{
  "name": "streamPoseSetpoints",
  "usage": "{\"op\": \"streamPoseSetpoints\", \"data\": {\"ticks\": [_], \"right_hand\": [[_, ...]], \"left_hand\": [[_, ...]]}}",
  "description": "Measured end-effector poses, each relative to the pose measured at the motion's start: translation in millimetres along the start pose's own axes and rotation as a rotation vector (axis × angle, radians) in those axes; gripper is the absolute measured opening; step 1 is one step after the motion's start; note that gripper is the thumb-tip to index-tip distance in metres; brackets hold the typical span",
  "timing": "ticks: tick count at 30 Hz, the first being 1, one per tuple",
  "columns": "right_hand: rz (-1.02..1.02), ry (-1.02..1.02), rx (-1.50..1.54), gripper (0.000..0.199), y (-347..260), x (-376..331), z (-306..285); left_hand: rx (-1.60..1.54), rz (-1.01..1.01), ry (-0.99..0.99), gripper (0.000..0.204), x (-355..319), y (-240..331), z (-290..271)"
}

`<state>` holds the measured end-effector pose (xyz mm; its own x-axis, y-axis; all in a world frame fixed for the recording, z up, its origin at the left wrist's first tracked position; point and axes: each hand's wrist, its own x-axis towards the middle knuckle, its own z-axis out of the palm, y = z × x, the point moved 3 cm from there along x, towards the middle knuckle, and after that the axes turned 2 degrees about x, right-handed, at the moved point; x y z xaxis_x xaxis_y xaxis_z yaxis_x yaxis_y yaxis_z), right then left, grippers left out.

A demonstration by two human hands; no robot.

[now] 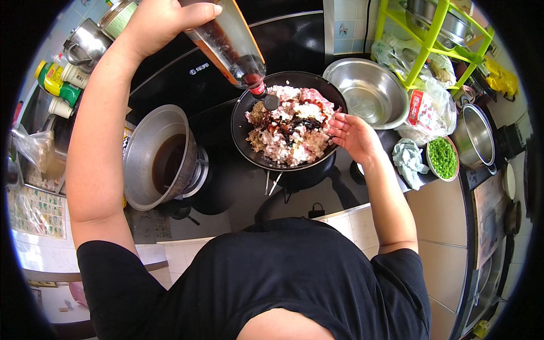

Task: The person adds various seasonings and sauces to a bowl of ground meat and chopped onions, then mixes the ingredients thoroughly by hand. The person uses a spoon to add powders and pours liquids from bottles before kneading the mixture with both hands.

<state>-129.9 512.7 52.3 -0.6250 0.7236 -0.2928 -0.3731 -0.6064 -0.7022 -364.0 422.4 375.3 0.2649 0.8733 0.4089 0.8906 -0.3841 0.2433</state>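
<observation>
My left hand [161,22] grips a large sauce bottle [229,48] with dark liquid inside, tipped neck-down above a black pan [240,133]. The bottle's red neck and its flipped-back dark cap [271,102] hang just over the food. In the pan lies a heap of pale pink minced meat [292,148], with brown chopped bits at the left and dark sauce [294,127] streaked across the middle. My right hand [358,137] is at the pan's right rim, fingers stretched and holding nothing; whether they touch the rim I cannot tell.
On the left stands a tilted metal bowl [180,127] of brown liquid. Right of the pan are a steel basin [391,102], a crumpled bluish cloth [409,161], a bowl of chopped greens [442,158] and a steel pot [475,133]. A green rack [430,45] rises behind them.
</observation>
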Motion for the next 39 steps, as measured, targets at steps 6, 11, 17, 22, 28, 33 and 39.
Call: {"op": "streamPoseSetpoints", "data": {"ticks": [6, 11, 17, 22, 28, 33, 39], "right_hand": [[0.000, -0.013, 0.012, 0.027, 3, 3, 3], [-0.002, -0.024, 0.020, 0.026, 4, 6, 0], [0.004, -0.007, 0.024, 0.026, 5, 6, 1], [0.011, -0.011, 0.029, 0.026, 6, 6, 2], [0.028, 0.004, 0.030, 0.026, 9, 8, 3], [0.024, -0.024, 0.019, 0.027, 7, 7, 9], [0.021, -0.053, 0.012, 0.028, 7, 5, 16]], "left_hand": [[-0.047, 0.093, -0.029, 0.054, 3, -7, 5], [-0.049, 0.100, -0.025, 0.054, 3, -11, 6], [-0.034, 0.032, -0.027, 0.052, 0, -17, 8], [-0.077, 0.021, -0.012, 0.052, -3, -22, 9], [-0.083, -0.024, -0.017, 0.052, -7, -26, 8], [-0.076, -0.005, 0.006, 0.052, -10, -29, 7], [-0.089, -0.013, 0.012, 0.052, -11, -30, 7]]}}
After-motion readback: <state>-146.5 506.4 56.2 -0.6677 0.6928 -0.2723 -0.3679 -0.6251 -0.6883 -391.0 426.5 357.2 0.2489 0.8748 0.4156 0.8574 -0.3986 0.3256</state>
